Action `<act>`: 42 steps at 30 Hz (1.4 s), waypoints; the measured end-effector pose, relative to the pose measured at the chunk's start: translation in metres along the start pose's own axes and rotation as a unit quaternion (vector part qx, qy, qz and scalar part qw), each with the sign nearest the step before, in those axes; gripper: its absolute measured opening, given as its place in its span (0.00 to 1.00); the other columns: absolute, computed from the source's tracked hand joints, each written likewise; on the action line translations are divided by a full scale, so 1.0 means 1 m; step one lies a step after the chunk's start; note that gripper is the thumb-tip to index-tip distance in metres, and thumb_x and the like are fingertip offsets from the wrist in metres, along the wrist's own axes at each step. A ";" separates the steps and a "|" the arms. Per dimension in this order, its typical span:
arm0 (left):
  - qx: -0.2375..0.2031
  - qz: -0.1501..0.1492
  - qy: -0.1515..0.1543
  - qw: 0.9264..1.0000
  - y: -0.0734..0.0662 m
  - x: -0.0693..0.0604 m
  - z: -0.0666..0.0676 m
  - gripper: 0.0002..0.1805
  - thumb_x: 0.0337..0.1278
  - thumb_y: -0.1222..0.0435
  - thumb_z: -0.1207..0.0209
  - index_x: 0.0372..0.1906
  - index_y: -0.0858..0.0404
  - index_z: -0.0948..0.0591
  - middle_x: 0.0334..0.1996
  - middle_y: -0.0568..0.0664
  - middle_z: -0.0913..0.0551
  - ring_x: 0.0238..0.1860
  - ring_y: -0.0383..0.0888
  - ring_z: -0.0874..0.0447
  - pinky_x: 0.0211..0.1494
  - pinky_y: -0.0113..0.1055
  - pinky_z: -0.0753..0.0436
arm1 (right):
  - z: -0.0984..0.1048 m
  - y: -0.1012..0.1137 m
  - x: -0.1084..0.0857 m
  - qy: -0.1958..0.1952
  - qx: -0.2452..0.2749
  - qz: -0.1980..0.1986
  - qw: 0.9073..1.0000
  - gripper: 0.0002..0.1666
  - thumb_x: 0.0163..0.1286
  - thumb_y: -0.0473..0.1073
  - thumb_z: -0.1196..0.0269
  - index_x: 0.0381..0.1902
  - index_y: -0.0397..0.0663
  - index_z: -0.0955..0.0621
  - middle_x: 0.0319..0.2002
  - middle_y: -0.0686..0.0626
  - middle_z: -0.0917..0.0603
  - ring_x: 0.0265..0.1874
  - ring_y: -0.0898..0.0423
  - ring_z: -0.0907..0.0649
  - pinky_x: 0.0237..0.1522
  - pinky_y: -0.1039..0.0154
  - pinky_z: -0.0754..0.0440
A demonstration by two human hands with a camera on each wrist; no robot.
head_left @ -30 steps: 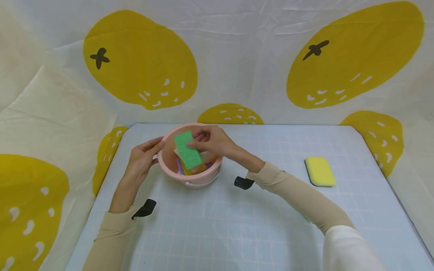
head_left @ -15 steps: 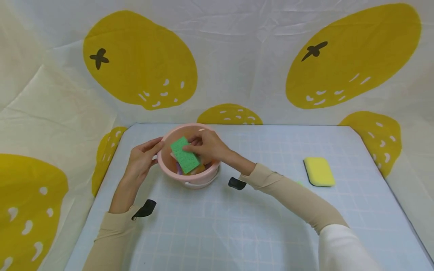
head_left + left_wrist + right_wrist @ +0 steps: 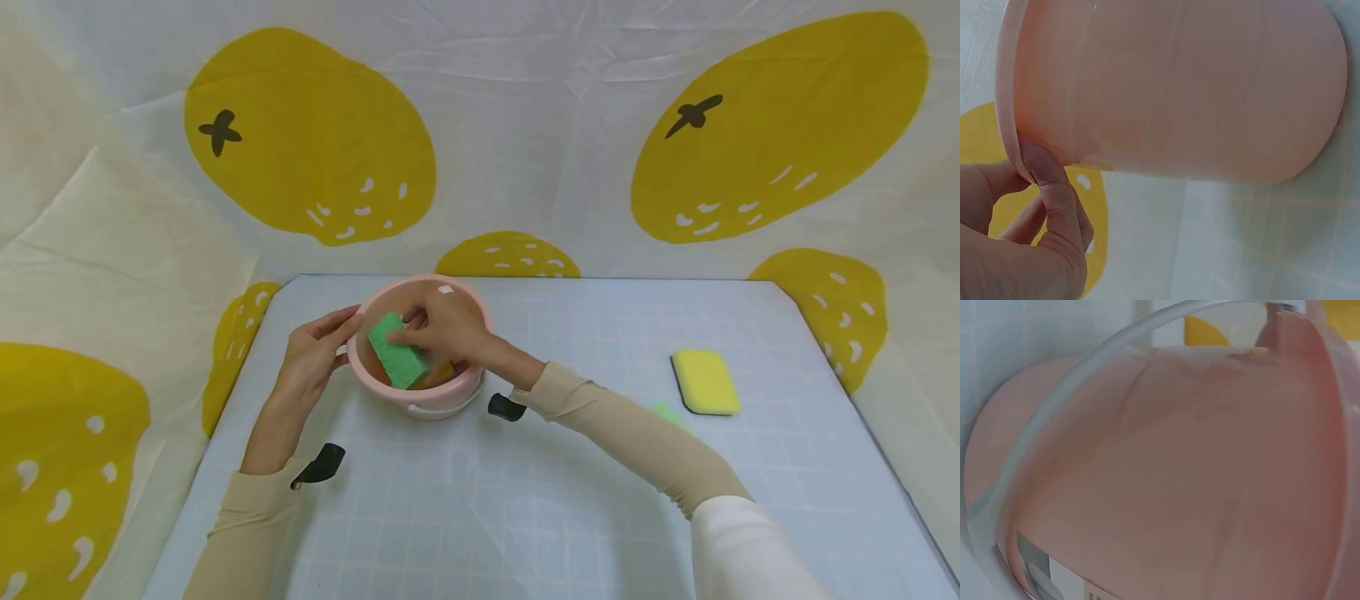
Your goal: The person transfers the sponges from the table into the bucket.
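A pink bucket (image 3: 382,397) with a white handle (image 3: 442,412) stands at the back left of the table. My left hand (image 3: 318,346) pinches its left rim between thumb and fingers, which the left wrist view shows from close by. Inside the opening, my right hand (image 3: 450,329) holds a green rectangular sponge (image 3: 401,357) by its upper right edge, thumb on top. Beneath the sponge an orange-yellow thing (image 3: 444,375) partly shows; other contents are hidden. The right wrist view is filled by the bucket's outer wall (image 3: 1166,462), and my right hand does not show there.
A yellow sponge (image 3: 705,382) with a dark underside lies on the right of the tiled-pattern table (image 3: 525,517). Near it, a light green thing (image 3: 667,414) is mostly hidden by my right sleeve. A fruit-print cloth (image 3: 525,167) hangs behind the table.
My right hand has moved left and down into the bucket with the green sponge. The light green thing by my sleeve has come more into sight. My left hand stays on the rim.
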State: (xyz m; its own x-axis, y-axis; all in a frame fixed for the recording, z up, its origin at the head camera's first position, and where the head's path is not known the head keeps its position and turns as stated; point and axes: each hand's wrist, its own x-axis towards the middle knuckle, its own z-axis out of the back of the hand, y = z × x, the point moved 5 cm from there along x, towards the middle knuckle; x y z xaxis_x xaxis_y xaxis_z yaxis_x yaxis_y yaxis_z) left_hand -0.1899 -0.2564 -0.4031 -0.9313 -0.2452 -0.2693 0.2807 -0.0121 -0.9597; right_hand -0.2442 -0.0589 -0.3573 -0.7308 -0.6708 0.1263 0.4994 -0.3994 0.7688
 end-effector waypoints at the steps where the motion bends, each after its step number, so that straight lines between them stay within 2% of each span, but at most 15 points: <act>1: 0.001 0.001 0.000 1.000 0.000 0.000 0.000 0.31 0.66 0.53 0.33 0.69 0.62 0.22 0.54 0.44 0.18 0.50 0.38 0.20 0.42 0.26 0.14 | -0.001 0.000 0.000 0.001 -0.003 0.001 1.000 0.17 0.64 0.49 0.24 0.37 0.41 0.14 0.29 0.50 0.15 0.30 0.58 0.19 0.33 0.72 0.21; 6: -0.002 0.007 0.000 1.000 0.000 0.000 -0.002 0.31 0.66 0.52 0.33 0.69 0.62 0.22 0.58 0.47 0.20 0.51 0.38 0.21 0.43 0.26 0.15 | -0.002 0.003 -0.004 0.005 0.009 0.009 1.000 0.20 0.64 0.47 0.24 0.43 0.38 0.17 0.34 0.47 0.16 0.32 0.56 0.19 0.32 0.71 0.20; 12: 0.000 0.013 -0.005 1.000 0.000 0.000 0.000 0.33 0.64 0.51 0.32 0.70 0.61 0.22 0.59 0.46 0.20 0.52 0.38 0.21 0.44 0.24 0.15 | 0.003 -0.001 -0.010 0.018 0.001 0.012 1.000 0.25 0.67 0.50 0.26 0.53 0.39 0.19 0.43 0.47 0.15 0.40 0.56 0.17 0.42 0.71 0.17; 16: -0.011 0.013 -0.005 1.000 0.000 -0.001 0.001 0.33 0.64 0.51 0.31 0.70 0.61 0.22 0.59 0.47 0.20 0.52 0.37 0.20 0.43 0.24 0.15 | 0.009 -0.003 -0.015 0.014 0.002 0.014 1.000 0.22 0.69 0.49 0.28 0.51 0.38 0.17 0.42 0.48 0.14 0.41 0.57 0.16 0.46 0.71 0.18; 22: 0.002 0.014 -0.006 1.000 -0.001 -0.002 0.001 0.34 0.63 0.49 0.31 0.70 0.60 0.23 0.61 0.47 0.21 0.53 0.37 0.21 0.44 0.24 0.15 | 0.024 -0.007 -0.025 -0.002 0.016 0.028 0.999 0.15 0.70 0.42 0.29 0.48 0.37 0.17 0.40 0.48 0.16 0.40 0.56 0.17 0.45 0.70 0.17; 34: -0.021 0.015 -0.003 1.000 0.001 -0.002 0.002 0.34 0.62 0.51 0.30 0.70 0.61 0.22 0.56 0.44 0.19 0.51 0.37 0.20 0.43 0.24 0.15 | 0.056 -0.015 -0.047 -0.001 0.036 0.009 0.999 0.14 0.71 0.40 0.30 0.49 0.38 0.17 0.43 0.48 0.15 0.44 0.54 0.17 0.52 0.62 0.16; 42: -0.029 0.017 -0.001 0.999 0.000 -0.002 0.001 0.34 0.62 0.52 0.30 0.70 0.61 0.23 0.58 0.45 0.19 0.51 0.37 0.20 0.43 0.24 0.15 | 0.072 -0.019 -0.062 -0.012 0.040 0.020 0.999 0.14 0.71 0.40 0.31 0.50 0.38 0.16 0.44 0.48 0.15 0.45 0.54 0.17 0.51 0.61 0.15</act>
State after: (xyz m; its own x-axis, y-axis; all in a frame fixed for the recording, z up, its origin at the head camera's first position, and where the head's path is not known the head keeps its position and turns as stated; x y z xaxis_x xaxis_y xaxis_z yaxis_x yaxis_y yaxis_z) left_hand -0.1876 -0.2573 -0.4025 -0.9209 -0.2466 -0.3021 0.2984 0.0529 -0.9530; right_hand -0.2419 0.0353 -0.3345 -0.7229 -0.6693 0.1718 0.4898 -0.3209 0.8106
